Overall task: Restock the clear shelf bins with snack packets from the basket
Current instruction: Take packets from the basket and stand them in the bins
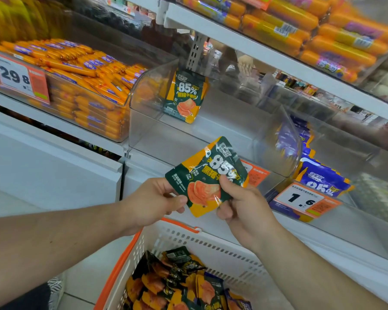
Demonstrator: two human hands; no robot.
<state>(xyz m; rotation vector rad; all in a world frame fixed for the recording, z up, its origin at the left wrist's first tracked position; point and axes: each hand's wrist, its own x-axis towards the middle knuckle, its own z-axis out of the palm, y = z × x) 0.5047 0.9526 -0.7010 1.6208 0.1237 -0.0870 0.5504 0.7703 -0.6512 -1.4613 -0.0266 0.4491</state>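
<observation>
Both hands, left hand (154,199) and right hand (238,202), pinch one snack packet (207,175).

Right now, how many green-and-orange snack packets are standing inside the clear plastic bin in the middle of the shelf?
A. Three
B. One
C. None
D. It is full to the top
B: a single green-and-orange snack packet stands at the back of the clear plastic bin; the other packet is outside the bin, held by the left hand and right hand.
</observation>
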